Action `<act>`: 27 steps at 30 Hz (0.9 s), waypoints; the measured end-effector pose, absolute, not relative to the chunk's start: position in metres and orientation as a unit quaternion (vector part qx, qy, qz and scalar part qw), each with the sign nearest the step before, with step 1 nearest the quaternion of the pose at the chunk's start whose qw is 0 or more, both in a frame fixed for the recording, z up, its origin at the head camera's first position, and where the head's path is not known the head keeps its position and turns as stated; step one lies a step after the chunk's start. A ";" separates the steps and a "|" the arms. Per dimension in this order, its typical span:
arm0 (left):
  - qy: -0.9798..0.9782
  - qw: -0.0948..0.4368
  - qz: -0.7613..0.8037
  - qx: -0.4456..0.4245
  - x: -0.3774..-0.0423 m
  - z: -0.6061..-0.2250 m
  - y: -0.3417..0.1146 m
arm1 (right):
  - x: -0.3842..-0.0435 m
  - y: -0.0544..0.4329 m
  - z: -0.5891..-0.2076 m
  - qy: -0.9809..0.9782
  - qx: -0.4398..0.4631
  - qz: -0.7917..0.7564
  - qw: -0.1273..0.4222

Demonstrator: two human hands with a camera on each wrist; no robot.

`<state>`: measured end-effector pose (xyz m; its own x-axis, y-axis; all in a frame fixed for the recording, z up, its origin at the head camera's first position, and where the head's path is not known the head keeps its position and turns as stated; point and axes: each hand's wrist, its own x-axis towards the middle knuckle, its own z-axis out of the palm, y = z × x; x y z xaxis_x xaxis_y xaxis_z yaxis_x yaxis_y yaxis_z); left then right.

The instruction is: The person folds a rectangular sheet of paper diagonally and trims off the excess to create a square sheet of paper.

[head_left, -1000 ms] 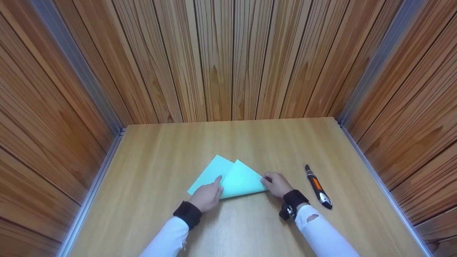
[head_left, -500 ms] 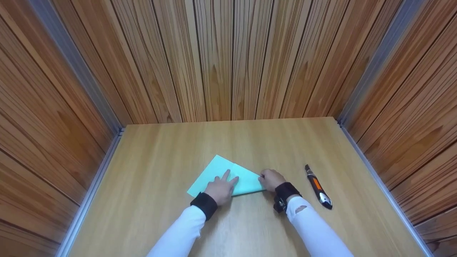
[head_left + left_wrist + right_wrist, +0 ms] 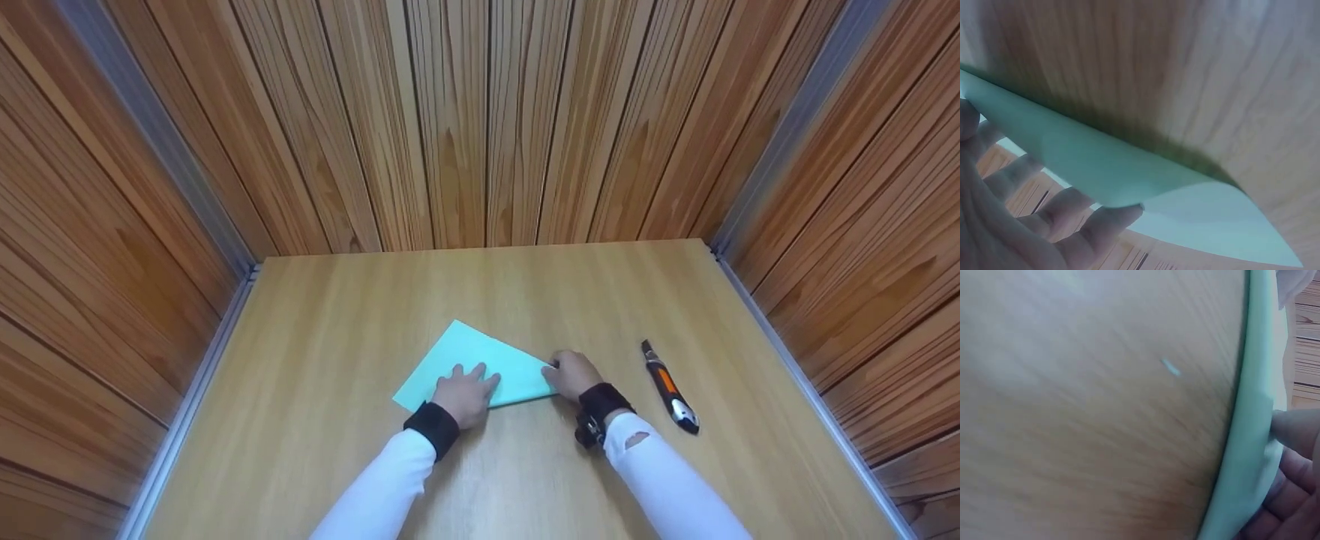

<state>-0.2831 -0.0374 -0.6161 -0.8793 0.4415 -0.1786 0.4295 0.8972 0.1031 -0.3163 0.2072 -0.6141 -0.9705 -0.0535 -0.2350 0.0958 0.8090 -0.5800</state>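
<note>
A mint-green sheet of paper (image 3: 474,346) lies on the wooden table, folded over into a roughly triangular shape with the fold toward the person. My left hand (image 3: 465,395) presses on its middle, fingers spread across the upper layer. In the left wrist view, the folded edge of the paper (image 3: 1089,154) bulges in a soft curve beneath the fingers. At the sheet's right corner, my right hand (image 3: 574,373) pinches the paper. The right wrist view has the thumb (image 3: 1296,430) against the rounded green fold (image 3: 1241,444), with the other fingers curled behind.
To the right of the right hand lies a black, orange and silver utility knife (image 3: 670,390), blade end pointing away. Wood-panelled walls (image 3: 450,127) with metal corner rails enclose the table (image 3: 337,315) at the back and sides. A small pale fleck (image 3: 1171,367) shows on the tabletop.
The upper flap has swung left, so its far edge now lines up with the lower layer. My left hand has slid right onto the flap, fingers spread; the right has shifted slightly left.
</note>
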 end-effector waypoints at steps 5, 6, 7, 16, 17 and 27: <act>0.968 0.099 0.028 0.228 -0.284 -0.619 -0.036 | -0.306 0.220 -0.617 0.949 0.012 -0.302 0.087; 0.968 0.100 0.029 0.228 -0.284 -0.619 -0.036 | -0.304 0.223 -0.617 0.951 0.010 -0.298 0.081; 0.968 0.100 0.029 0.227 -0.284 -0.620 -0.036 | -0.302 0.226 -0.617 0.952 0.008 -0.295 0.078; 0.970 0.102 0.014 0.222 -0.282 -0.614 -0.038 | -0.294 0.239 -0.616 0.950 0.018 -0.304 0.076; 0.970 0.103 0.011 0.221 -0.282 -0.613 -0.038 | -0.294 0.240 -0.616 0.947 0.021 -0.313 0.077; 0.972 0.094 0.017 0.214 -0.281 -0.616 -0.035 | -0.296 0.243 -0.619 0.927 0.050 -0.362 0.089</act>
<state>-0.2808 -0.0347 -0.6162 -0.8904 0.4202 -0.1752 0.4137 0.9074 0.0739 -0.2956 0.2434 -0.6188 -0.9791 0.0279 -0.2014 0.1570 0.7334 -0.6614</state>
